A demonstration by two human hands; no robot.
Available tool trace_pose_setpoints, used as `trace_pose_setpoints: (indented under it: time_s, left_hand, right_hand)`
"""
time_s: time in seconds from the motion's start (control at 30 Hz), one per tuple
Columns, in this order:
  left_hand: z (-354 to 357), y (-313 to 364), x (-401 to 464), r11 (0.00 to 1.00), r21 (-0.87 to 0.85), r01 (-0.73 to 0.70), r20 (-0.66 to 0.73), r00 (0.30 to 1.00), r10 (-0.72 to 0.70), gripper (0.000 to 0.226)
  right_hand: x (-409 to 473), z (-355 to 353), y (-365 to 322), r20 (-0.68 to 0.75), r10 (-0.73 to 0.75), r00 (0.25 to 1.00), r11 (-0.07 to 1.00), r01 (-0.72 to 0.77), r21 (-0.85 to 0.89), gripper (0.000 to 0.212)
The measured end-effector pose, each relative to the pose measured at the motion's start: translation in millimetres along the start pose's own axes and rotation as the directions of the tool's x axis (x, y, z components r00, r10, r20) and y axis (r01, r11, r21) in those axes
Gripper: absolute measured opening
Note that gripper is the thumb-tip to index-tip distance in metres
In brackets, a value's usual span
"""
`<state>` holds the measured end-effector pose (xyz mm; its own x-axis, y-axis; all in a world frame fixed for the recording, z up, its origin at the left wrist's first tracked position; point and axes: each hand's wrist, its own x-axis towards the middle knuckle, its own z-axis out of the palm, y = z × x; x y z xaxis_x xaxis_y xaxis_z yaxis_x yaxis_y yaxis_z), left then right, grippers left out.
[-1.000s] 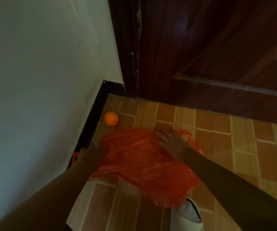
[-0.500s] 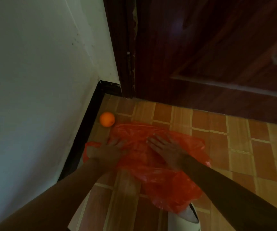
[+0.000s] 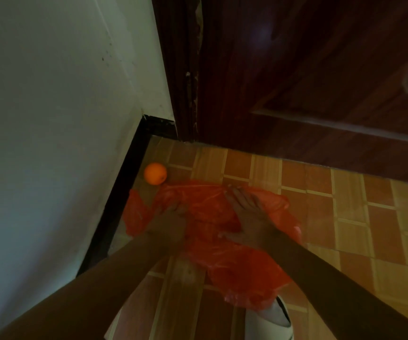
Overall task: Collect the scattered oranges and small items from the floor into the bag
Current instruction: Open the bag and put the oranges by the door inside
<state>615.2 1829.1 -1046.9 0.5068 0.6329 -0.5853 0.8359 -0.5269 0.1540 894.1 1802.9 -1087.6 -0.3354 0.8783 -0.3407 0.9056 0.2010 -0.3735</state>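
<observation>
Looks barely started tbh; the orange bag (image 3: 212, 224) lies flat on the tiles mid-frame, right hand (image 3: 248, 217) spread on it, left hand (image 3: 171, 217) on its left part, grip unclear; one orange (image 3: 155, 173) sits loose upper left by the skirting.

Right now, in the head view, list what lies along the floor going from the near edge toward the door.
white shoe → orange plastic bag, with the left hand and right hand resting flat on it → orange by the black baseboard → dark wooden door.
</observation>
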Motion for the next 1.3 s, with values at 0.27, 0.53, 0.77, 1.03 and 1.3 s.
trace_pose_setpoints:
  time_s: [0.27, 0.53, 0.77, 1.03, 1.3]
  left_hand:
    - [19.4, -9.6, -7.1, 0.967, 0.213, 0.141, 0.255, 0.947, -0.194, 0.119]
    - [32.3, -24.3, -6.1, 0.965, 0.218, 0.145, 0.254, 0.946, -0.200, 0.131]
    - [35.4, -34.6, -5.8, 0.972, 0.193, 0.137, 0.227, 0.957, -0.180, 0.130]
    - [22.1, -22.3, -7.0, 0.996, 0.041, 0.084, 0.027, 0.996, -0.085, 0.102]
    - [-0.2, -30.8, -30.3, 0.993, -0.017, 0.119, -0.112, 0.986, -0.121, 0.088]
  right_hand:
    - [-31.2, 9.7, 38.3, 0.168, 0.095, 0.981, 0.986, -0.071, -0.148, 0.149]
    - [-53.5, 31.2, 56.8, 0.214, 0.105, 0.971, 0.986, -0.073, -0.152, 0.144]
    - [-47.5, 28.9, 49.4, 0.172, 0.082, 0.982, 0.987, -0.056, -0.151, 0.138]
    - [-24.4, 12.0, 1.2, 0.069, -0.048, 0.996, 0.994, 0.055, -0.098, 0.123]
    - [15.1, -3.7, -41.7, -0.014, -0.143, 0.990, 0.989, 0.142, -0.028, 0.112]
